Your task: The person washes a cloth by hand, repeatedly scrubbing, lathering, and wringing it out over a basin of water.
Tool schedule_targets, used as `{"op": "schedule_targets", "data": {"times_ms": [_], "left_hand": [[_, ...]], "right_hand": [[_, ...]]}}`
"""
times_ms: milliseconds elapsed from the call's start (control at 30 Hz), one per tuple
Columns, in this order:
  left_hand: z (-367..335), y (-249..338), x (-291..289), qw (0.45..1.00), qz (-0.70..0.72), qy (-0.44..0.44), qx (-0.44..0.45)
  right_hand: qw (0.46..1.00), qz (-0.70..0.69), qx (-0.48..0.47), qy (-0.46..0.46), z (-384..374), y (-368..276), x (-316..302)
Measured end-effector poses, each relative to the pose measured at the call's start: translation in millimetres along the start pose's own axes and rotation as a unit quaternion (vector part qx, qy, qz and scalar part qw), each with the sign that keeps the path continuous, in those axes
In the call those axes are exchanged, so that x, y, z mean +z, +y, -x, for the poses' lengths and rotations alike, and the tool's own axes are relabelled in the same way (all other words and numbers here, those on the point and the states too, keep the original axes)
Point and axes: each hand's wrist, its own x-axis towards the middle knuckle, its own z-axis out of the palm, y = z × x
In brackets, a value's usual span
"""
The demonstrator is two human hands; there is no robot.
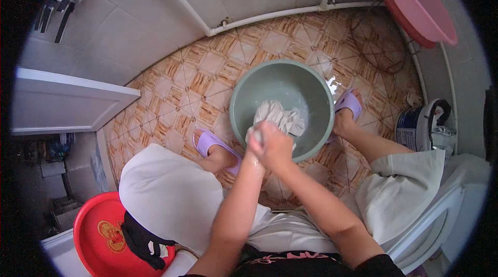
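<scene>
Both hands pressed together, blurred: left hand and right hand closed in on the white cloth, no wide gap seen, exact finger positions can't tell. Cloth is bunched, part in the grip, rest hanging and lying inside the grey-green basin, on its near side; hands sit over the near part of that basin, wrists look wet. Basin stands on the patterned tile floor, between two feet in purple slippers. Lower left, red basin, gold design on its inside, black garment with a white patch lying in it, partly over the rim. Right side, blue-and-white container, contents can't tell. Upper right by the wall, pink basin, with a darker red basin right against it.
</scene>
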Motion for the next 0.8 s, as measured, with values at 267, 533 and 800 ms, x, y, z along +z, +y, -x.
{"op": "schedule_targets", "data": {"times_ms": [267,533,800], "left_hand": [[38,28,82,0.963,-0.228,0.134,-0.048],[63,77,120,0.973,-0.188,0.124,0.045],[50,45,112,0.999,0.030,0.007,0.009]], "right_hand": [[0.970,-0.156,0.066,-0.173,-46,68,-59],[0.962,0.075,-0.064,-0.253,-53,64,-79],[0.718,-0.533,0.375,-0.244,-10,75,-46]]}}
